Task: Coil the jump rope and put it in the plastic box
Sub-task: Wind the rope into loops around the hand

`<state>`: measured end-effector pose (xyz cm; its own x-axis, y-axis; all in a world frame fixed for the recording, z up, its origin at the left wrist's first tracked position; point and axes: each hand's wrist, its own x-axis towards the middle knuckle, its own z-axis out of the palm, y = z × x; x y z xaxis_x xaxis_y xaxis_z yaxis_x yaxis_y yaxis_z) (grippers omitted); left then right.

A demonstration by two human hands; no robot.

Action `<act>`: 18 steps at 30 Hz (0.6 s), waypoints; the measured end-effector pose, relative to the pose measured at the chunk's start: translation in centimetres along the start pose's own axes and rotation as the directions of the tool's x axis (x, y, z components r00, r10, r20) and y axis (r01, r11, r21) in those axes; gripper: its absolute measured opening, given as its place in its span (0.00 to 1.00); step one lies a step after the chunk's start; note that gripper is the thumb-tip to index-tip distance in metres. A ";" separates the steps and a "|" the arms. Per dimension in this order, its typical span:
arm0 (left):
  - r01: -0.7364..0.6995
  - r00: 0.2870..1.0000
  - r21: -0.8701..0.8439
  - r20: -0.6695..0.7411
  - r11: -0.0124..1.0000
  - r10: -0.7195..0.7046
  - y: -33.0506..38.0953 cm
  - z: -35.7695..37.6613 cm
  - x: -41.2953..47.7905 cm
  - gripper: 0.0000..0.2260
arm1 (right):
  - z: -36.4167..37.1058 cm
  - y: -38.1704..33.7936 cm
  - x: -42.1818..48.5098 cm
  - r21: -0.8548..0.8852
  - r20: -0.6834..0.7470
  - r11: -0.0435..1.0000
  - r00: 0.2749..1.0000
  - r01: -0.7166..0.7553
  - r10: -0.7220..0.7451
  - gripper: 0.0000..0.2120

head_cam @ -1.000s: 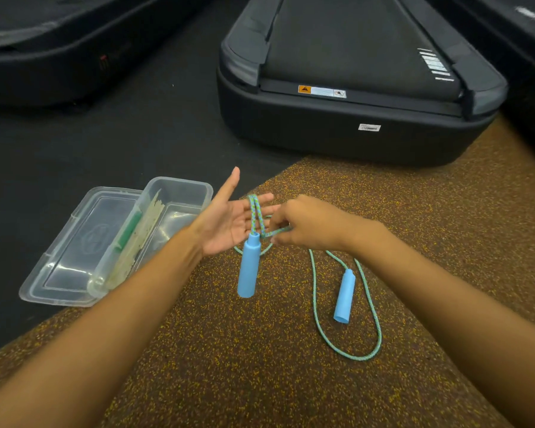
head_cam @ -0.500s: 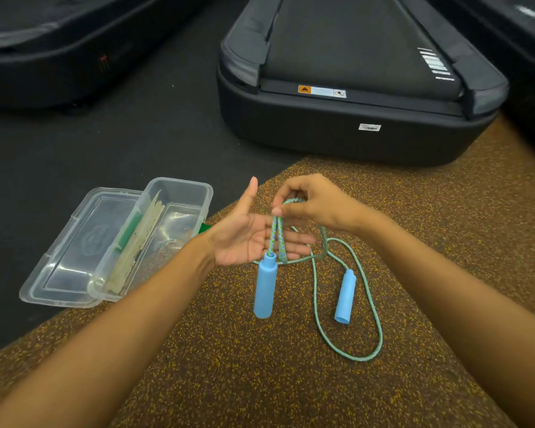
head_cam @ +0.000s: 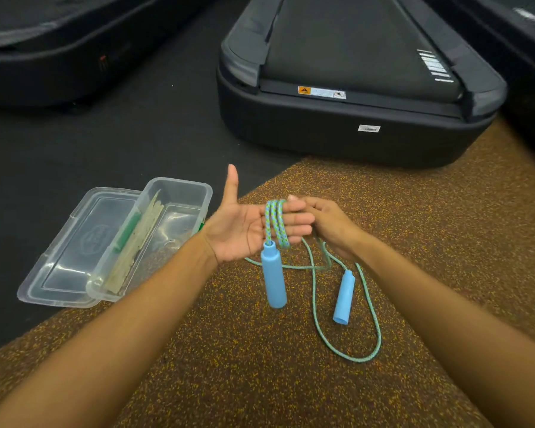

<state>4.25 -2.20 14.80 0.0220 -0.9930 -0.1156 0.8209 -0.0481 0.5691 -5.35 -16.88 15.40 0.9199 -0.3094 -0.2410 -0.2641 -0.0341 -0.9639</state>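
The jump rope (head_cam: 275, 222), a green-and-blue braided cord with two light blue handles, is wound in about three turns around the flat fingers of my left hand (head_cam: 244, 227). That hand is palm up, thumb raised. One handle (head_cam: 273, 274) hangs below the fingers. My right hand (head_cam: 331, 223) sits just behind the left fingertips, closed on the cord. The other handle (head_cam: 343, 296) and a loose loop of cord (head_cam: 346, 350) lie on the speckled brown floor. The clear plastic box (head_cam: 179, 188) stands open at the left with its lid (head_cam: 74, 242) folded out.
Inside the box lie pale flat strips (head_cam: 136, 242) and a green piece. A black treadmill base (head_cam: 337, 131) stands just beyond my hands, another black machine (head_cam: 44, 69) at the far left. Dark matting covers the floor around the box.
My right hand has carried the cord over the left fingers and down behind them, adding another turn. The hanging handle has swung slightly. The handle on the floor has stayed put.
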 end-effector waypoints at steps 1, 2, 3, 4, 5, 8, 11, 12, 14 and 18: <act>-0.039 0.999 -0.016 -0.009 0.999 0.039 0.3 -0.1 -0.1 0.52 | 0.0 0.1 -0.2 -0.033 0.010 0.999 1.000 -0.003 0.004 0.13; -0.081 0.997 -0.039 -0.014 0.996 0.080 0.6 -0.1 -0.2 0.52 | 0.0 0.2 -0.4 -0.072 0.033 0.997 0.999 -0.009 0.011 0.14; -0.123 0.992 -0.066 -0.020 0.990 0.122 0.9 -0.1 -0.3 0.52 | 0.1 0.3 -0.7 -0.113 0.074 0.994 0.997 -0.016 0.024 0.15; -0.167 0.986 -0.088 -0.035 0.982 0.165 1.3 -0.1 -0.5 0.51 | 0.3 0.3 -1.0 -0.149 0.131 0.989 0.990 -0.026 0.045 0.16; -0.212 0.977 -0.103 -0.061 0.972 0.206 1.6 -0.1 -0.6 0.51 | 0.5 0.4 -1.3 -0.183 0.191 0.983 0.979 -0.032 0.067 0.16; -0.322 0.937 -0.104 -0.175 0.941 0.301 2.3 -0.1 -1.0 0.50 | 1.2 0.9 -1.7 -0.294 0.313 0.954 0.937 -0.062 0.157 0.14; -0.366 0.905 -0.082 -0.261 0.927 0.335 2.7 -0.3 -1.4 0.50 | 1.9 0.9 -1.9 -0.484 0.379 0.875 0.901 -0.002 0.212 0.11; -0.368 0.899 -0.071 -0.281 0.927 0.336 2.8 -0.4 -1.5 0.50 | 2.0 0.7 -1.8 -0.547 0.400 0.836 0.890 0.040 0.218 0.10; -0.369 0.886 -0.049 -0.319 0.928 0.335 2.8 -0.7 -1.6 0.51 | 2.4 -0.6 -1.9 -0.681 0.414 0.719 0.882 0.137 0.225 0.10; -0.361 0.874 -0.036 -0.362 0.932 0.325 2.6 -0.8 -1.6 0.51 | 3.4 -4.1 -2.4 -0.856 0.433 0.387 0.886 0.344 0.169 0.15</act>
<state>6.81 -0.65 15.80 0.4924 -0.8444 -0.2110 0.7776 0.3178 0.5425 -5.45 -12.80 19.56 0.8955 0.1313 -0.4252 -0.0336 -0.9328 -0.3588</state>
